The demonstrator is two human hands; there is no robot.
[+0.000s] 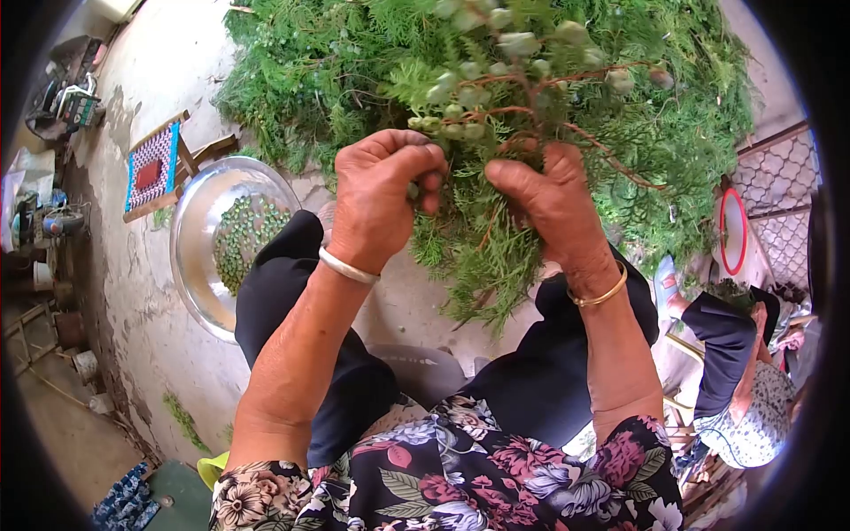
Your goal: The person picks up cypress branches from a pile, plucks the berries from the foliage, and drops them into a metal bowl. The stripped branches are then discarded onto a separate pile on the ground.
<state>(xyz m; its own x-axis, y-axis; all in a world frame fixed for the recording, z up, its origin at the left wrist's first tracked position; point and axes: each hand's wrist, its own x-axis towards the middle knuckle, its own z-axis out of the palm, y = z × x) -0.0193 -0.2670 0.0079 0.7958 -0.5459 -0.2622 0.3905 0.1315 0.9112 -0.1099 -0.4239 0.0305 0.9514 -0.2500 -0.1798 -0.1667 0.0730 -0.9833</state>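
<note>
My right hand point(558, 199) is closed around the stem of a leafy conifer branch point(482, 257), which hangs down below it. Clusters of pale green cones point(474, 111) sit on the reddish twigs above my hands. My left hand point(385, 190) is closed, its thumb and forefinger pinched beside the nearest cluster. A small green cone shows between its curled fingers; whatever else is in the palm is hidden. Left of my knee, a wide metal basin point(193, 243) holds many loose green cones point(252, 234).
A large heap of green branches point(301, 80) lies in front of me. A low woven stool point(155, 168) stands beyond the basin. At right sits another person point(744, 389), near a red-rimmed round object point(733, 232). Clutter lines the left wall.
</note>
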